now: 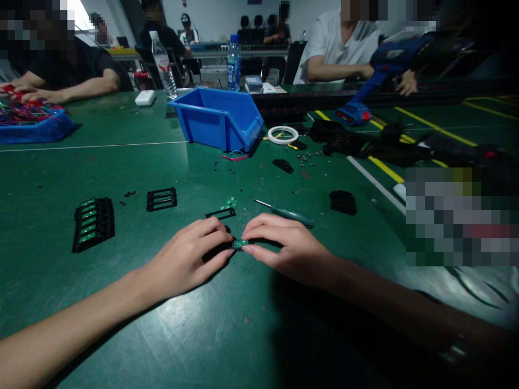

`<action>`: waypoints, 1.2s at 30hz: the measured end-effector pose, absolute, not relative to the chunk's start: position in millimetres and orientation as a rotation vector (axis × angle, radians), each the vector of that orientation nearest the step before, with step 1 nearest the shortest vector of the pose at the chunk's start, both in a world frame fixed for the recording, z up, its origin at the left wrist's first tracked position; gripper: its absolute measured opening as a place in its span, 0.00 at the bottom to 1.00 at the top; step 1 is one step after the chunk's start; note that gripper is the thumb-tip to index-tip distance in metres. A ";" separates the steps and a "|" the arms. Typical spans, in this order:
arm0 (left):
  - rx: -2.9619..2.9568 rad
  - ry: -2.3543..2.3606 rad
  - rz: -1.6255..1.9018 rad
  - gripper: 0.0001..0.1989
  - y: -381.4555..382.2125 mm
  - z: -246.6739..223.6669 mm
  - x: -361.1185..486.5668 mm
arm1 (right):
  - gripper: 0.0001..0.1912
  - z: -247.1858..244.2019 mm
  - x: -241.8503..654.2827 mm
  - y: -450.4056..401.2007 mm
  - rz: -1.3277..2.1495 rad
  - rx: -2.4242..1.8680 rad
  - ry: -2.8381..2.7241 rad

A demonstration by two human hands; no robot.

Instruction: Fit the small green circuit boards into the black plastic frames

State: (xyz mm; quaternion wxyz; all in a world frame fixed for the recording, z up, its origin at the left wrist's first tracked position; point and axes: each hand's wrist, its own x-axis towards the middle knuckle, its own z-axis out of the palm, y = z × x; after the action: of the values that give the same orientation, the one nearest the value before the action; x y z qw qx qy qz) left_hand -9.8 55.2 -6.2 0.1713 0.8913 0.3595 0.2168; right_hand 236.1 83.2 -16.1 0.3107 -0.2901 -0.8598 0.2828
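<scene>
Between my two hands, low over the green table, is a small green circuit board (240, 244) with a dark edge or frame around it. My left hand (194, 251) pinches its left end between thumb and fingers. At the other end, the fingertips of my right hand (290, 243) close on the board. Just beyond lie a thin black frame (221, 213) and a little heap of green boards (231, 203). A screwdriver (286, 212) with a green handle rests behind my right hand. Far left, black frames holding green boards (94, 221) lie in a row.
Black frames (161, 199) lie left of centre, and a black stack (343, 202) lies right. Behind stand a blue bin (206, 121), a white ring (283, 135), loose screws (306, 158) and two bottles (234, 65). A blue power drill (368, 86) is at right; co-workers sit across.
</scene>
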 end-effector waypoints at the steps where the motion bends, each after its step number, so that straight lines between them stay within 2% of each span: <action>1: 2.531 1.022 0.616 0.09 55.0 -5.8 -9.8 | 0.06 -16.3 236.2 83.2 0.749 -0.765 -2.273; 16: 2.514 1.034 0.681 0.12 54.4 -4.7 -9.3 | 0.11 -10.3 243.7 77.3 0.721 -0.772 -2.273; 22: 2.577 0.928 0.837 0.13 51.6 -3.9 -11.8 | 0.08 -8.7 252.1 75.4 0.556 -0.677 -2.367; 28: 2.750 0.908 0.782 0.19 49.1 -6.2 -15.6 | 0.10 -13.2 251.7 75.3 0.423 -0.711 -2.479; 36: 2.830 0.929 0.709 0.19 49.4 -7.2 -15.0 | 0.10 -14.8 250.5 75.3 0.384 -0.733 -2.486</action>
State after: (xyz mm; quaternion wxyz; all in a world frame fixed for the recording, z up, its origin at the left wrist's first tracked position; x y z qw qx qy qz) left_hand -15.0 49.4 -7.2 0.0398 0.9236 0.3032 0.2313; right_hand 250.5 75.3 -14.8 0.2578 -0.2703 -0.9167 0.1417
